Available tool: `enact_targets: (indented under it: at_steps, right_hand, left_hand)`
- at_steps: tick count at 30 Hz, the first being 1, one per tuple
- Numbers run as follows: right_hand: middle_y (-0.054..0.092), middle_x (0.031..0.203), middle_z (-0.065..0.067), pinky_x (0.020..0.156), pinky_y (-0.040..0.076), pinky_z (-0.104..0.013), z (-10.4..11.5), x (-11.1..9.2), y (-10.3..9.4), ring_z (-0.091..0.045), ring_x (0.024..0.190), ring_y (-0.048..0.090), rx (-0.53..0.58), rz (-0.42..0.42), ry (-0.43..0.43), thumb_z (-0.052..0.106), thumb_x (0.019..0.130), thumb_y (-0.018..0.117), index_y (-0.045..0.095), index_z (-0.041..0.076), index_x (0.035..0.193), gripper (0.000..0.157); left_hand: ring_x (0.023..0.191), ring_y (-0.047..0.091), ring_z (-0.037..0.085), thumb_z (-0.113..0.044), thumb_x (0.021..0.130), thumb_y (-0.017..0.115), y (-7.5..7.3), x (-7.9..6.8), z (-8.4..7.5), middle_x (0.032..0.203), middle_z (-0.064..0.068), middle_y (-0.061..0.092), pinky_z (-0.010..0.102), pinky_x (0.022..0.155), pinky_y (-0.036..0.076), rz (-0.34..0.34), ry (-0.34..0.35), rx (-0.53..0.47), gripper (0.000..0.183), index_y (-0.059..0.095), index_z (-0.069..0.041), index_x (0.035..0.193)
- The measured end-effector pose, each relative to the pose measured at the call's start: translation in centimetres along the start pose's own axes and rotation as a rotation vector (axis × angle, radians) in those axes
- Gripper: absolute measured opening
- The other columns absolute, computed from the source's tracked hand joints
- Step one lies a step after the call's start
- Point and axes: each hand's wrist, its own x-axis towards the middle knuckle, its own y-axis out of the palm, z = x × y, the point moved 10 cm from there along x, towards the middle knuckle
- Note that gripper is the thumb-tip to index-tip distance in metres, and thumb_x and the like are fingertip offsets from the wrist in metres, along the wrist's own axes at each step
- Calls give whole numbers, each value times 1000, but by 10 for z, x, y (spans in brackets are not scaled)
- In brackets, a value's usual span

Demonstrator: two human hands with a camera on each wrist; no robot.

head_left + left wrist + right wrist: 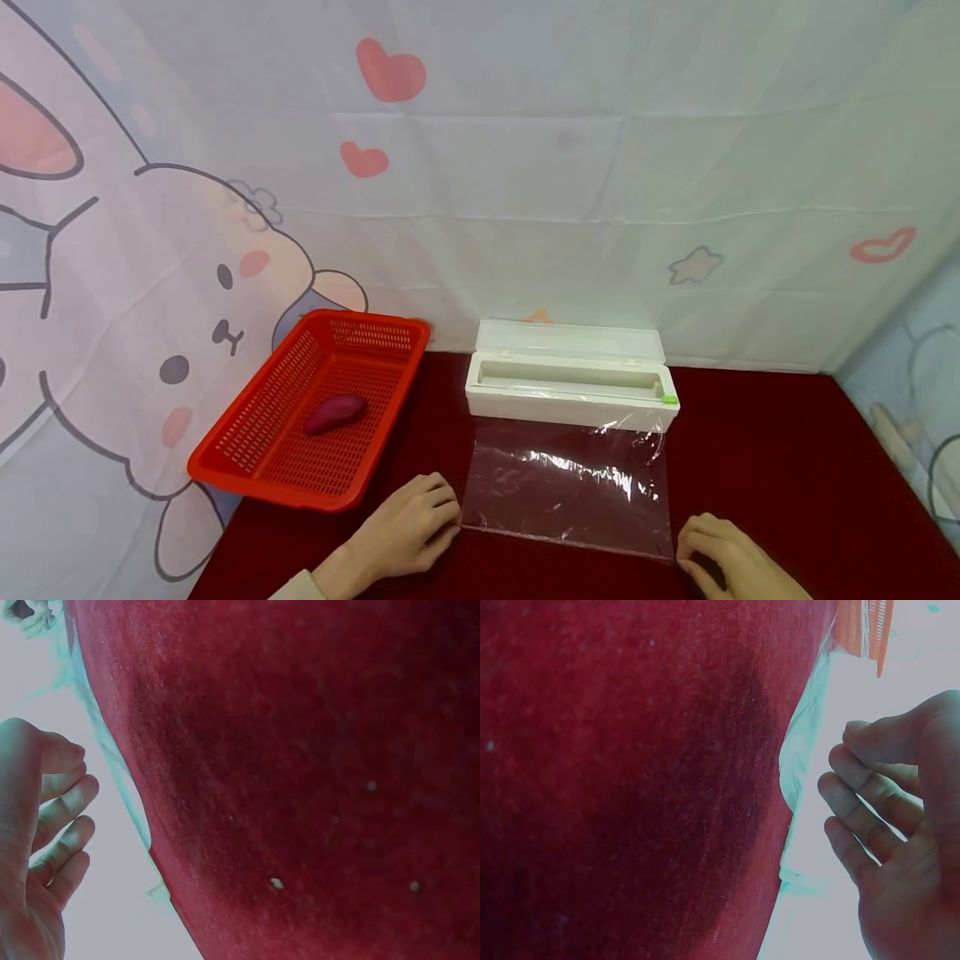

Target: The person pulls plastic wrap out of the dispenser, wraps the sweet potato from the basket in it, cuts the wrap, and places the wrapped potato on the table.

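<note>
A clear sheet of plastic wrap [562,508] stretches forward from a long white wrap dispenser [540,407] over the dark red tabletop. My left hand [408,527] pinches the sheet's near left corner between thumb and fingers. At the near right corner, my right hand [726,557] pinches the wrap the same way. Both wrist views show thumb and index finger brought together, on the left hand [37,825] and the right hand [892,817]; glare there washes out the film between the fingertips. The dispenser's clear lid [570,340] stands raised, and a green slider [669,400] sits at its right end.
To the left stands a red plastic basket [311,498] holding one purple sweet potato [335,413]. A pale printed cloth [525,183] hangs behind the red table surface [795,467].
</note>
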Motion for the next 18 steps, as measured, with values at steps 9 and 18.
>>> enact_targets:
  at_steps: [9, 18]
  right_hand:
    - [56, 95, 27, 65, 44, -19, -1, 0, 6, 8, 83, 46, 41, 5, -20, 7, 89, 83, 65, 35, 92, 33]
    - [56, 97, 26, 66, 46, -21, -5, -1, 16, 9, 85, 45, 23, 69, -25, 10, 90, 83, 67, 33, 92, 29]
  left_hand:
    - [93, 58, 7, -23, 91, 81, 3, -5, 2, 89, -13, 65, 28, 84, 54, 4, -13, 24, 14, 70, -24, 84]
    - [95, 58, 7, -22, 91, 82, 8, -7, 0, 90, -13, 67, 27, 86, 54, 61, -20, 15, 11, 72, -24, 85]
